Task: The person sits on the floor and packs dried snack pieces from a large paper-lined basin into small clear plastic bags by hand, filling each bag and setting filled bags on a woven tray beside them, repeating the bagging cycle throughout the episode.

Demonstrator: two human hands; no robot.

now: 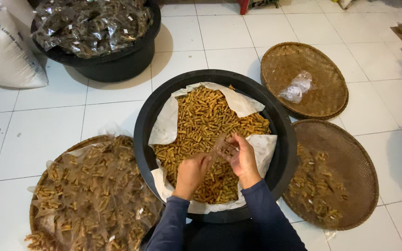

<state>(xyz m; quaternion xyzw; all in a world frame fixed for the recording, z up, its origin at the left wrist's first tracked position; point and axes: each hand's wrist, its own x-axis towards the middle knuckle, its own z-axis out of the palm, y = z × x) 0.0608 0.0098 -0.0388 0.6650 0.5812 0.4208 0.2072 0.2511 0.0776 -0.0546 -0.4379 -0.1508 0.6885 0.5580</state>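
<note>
White floor tiles ring the black tub, mid-frame; I see my left hand and right hand pinch a clear bag above the snack sticks.

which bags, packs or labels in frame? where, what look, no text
White sack: top left, printed, bulging.
Filled clear packs: on the left woven tray, holding orange-brown sticks.
Filled packs: heaped in the far black tub.
Empty clear bags: on the upper right tray.
Small clear bag: between left hand and right hand.

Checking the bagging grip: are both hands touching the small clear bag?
Touching. The head view shows the left hand and right hand both pinching the small clear bag.
</note>
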